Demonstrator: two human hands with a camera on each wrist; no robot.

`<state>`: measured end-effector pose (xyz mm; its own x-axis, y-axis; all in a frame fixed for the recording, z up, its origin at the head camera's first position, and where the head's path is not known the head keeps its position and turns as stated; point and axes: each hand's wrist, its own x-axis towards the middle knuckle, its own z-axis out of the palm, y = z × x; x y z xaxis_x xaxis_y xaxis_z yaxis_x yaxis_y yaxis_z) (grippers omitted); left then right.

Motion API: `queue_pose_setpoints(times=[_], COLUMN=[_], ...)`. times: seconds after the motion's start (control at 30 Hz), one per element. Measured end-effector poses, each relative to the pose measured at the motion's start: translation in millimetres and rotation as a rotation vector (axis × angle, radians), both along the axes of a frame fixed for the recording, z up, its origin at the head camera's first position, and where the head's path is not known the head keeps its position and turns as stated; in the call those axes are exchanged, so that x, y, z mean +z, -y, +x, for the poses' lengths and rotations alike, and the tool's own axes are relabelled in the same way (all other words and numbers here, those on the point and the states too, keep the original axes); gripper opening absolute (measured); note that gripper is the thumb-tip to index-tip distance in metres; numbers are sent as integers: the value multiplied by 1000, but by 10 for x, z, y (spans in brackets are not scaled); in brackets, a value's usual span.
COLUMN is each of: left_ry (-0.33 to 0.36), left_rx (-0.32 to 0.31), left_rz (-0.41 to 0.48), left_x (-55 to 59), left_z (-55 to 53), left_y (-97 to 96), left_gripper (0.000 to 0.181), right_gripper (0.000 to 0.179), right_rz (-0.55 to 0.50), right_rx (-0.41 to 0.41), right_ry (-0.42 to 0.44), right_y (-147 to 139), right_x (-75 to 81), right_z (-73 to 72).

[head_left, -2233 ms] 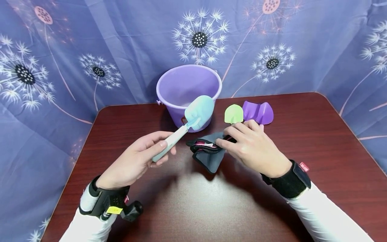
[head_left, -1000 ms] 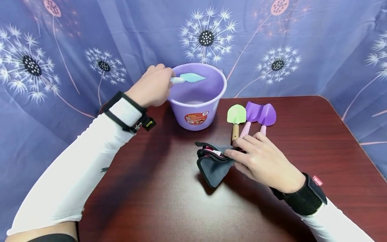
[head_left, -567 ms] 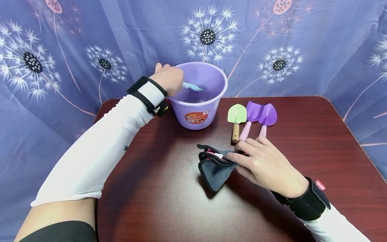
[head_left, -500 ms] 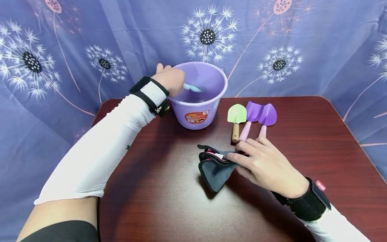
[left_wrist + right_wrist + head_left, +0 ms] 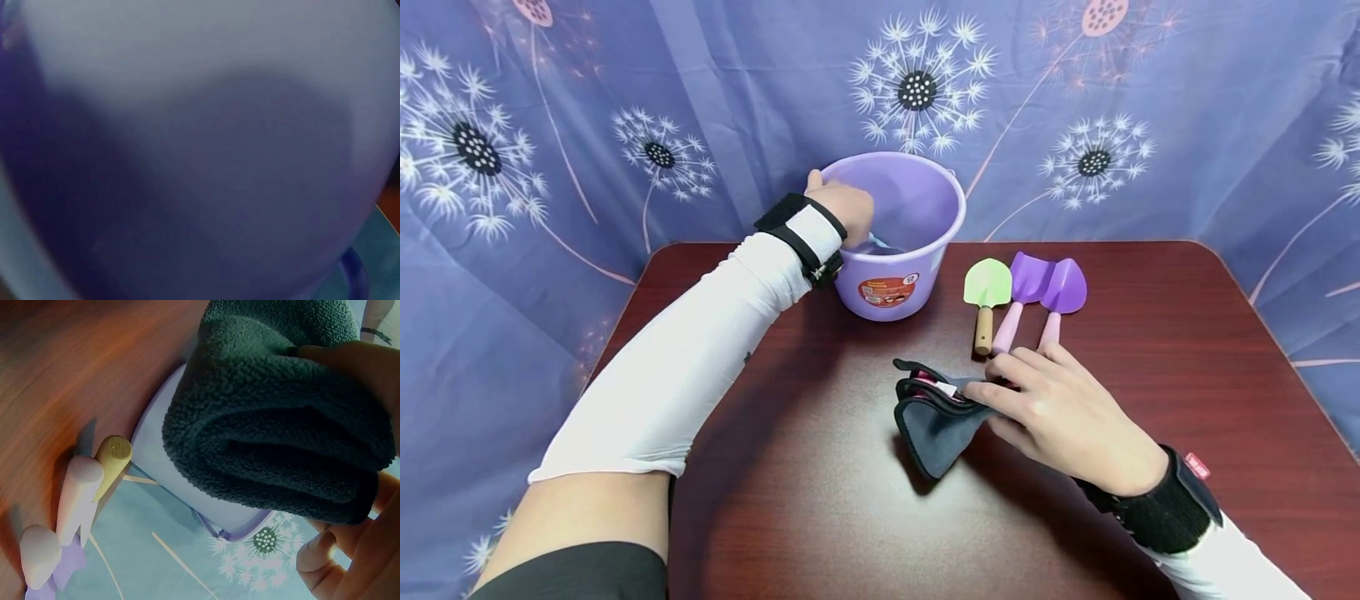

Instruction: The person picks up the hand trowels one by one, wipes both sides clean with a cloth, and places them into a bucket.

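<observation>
My left hand is inside the near left rim of a purple bucket, back of the hand up. It holds a light blue toy shovel; just a sliver of the shovel shows below the fingers, the rest hidden by hand and bucket wall. The left wrist view is filled by the bucket's smooth surface. My right hand pinches a folded dark grey towel with black edging above the table front of the bucket. Up close its fuzzy folds show in the right wrist view.
Right of the bucket lie a green toy shovel with a wooden handle and two purple toy shovels with pink handles. They are just beyond my right fingers. A flowered blue cloth hangs behind the brown table.
My left hand has carried the light blue shovel from over the table to the bucket and lowered it inside. The right hand, still pinching the towel, has shifted slightly toward me and right.
</observation>
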<state>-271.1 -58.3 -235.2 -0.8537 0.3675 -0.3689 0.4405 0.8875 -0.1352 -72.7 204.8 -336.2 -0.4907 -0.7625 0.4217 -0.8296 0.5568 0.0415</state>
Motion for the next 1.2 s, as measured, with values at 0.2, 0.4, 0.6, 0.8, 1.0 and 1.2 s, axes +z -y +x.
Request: queue_pose_setpoints(times=[0.2, 0.4, 0.6, 0.8, 1.0, 1.2], left_ry=[29, 32, 32, -20, -161, -327], left_rx=[-2, -33, -28, -19, 49, 44], left_rz=[-23, 0, 37, 104, 290, 633], left_x=[-35, -24, 55, 134, 292, 350], left_z=[-15, -15, -11, 0, 160, 517], left_y=[-16, 10, 68, 88, 57, 29], left_gripper=[20, 19, 19, 22, 28, 34], right_gripper=[35, 35, 36, 38, 37, 38], right_rz=[-17, -2, 29, 30, -8, -65], right_rx=[1, -13, -42, -64, -86, -106], right_ry=[-1, 9, 16, 14, -14, -45], right_y=[-10, -17, -27, -67, -131, -225], right_x=[-17, -19, 9, 29, 81, 154], right_z=[1, 1, -10, -25, -61, -96])
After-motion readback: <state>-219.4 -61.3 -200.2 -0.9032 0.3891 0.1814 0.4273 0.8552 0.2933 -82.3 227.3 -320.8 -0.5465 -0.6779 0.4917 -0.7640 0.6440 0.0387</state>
